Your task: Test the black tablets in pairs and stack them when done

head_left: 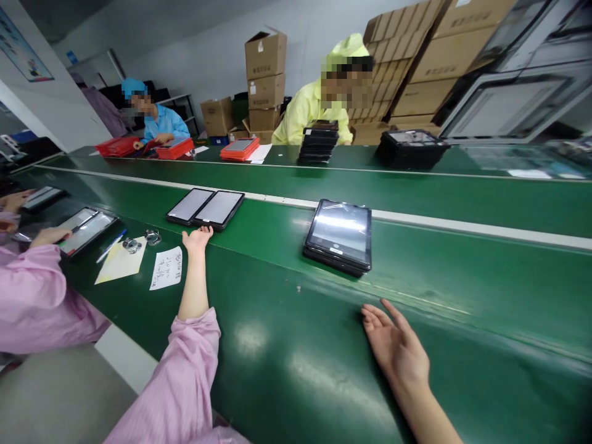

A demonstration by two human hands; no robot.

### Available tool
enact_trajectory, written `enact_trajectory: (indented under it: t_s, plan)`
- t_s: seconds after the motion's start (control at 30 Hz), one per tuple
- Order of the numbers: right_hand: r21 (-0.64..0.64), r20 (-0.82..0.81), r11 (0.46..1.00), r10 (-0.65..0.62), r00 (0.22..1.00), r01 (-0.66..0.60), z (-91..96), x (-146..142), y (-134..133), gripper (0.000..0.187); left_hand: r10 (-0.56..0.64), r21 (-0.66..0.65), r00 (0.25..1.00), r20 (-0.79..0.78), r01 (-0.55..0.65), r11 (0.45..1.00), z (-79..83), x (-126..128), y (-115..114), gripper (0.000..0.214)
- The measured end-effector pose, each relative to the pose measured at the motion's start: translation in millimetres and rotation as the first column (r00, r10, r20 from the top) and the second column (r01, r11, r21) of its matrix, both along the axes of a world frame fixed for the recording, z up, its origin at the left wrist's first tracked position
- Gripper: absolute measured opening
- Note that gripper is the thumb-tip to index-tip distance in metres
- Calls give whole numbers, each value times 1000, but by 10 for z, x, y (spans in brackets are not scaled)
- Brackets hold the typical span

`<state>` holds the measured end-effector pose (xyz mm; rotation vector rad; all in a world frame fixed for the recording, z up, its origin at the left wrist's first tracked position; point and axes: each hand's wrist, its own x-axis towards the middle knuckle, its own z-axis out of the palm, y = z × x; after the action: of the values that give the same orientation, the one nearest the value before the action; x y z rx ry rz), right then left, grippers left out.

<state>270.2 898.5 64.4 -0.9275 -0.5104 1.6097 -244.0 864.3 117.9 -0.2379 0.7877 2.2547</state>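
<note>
While the left hand (197, 238) is stretched out from its pink sleeve (185, 382), fingers apart and empty, its tips lie just beside the near edge of two flat dark tablets (206, 208) lying side by side on the green conveyor belt (287, 351). The right hand (395, 348) rests open and empty on the belt, near a small stack of black glossy tablets (340, 234) farther off.
</note>
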Motion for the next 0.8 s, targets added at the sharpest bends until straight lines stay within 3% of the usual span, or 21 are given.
enact_trajectory:
  t_s: [0.2,0.33,0.53,0.8]
  plan:
    - [-32,5,999,-7,1000,8,5,16,-2,47,-39,-105,999,24,42,994,49,-65,174,51]
    - [-32,21,999,3,1000,-2,-23,37,5,43,1,-124,1000,-15,-2,992,57,-67,344,46]
    - [-1,14,1000,22,1000,-22,-60,70,10,52,2,-123,1000,-27,-5,992,24,-83,325,61]
    - [-34,-43,999,7,999,-8,-1,50,-7,55,-53,-15,996,-67,52,999,-10,-27,387,71]
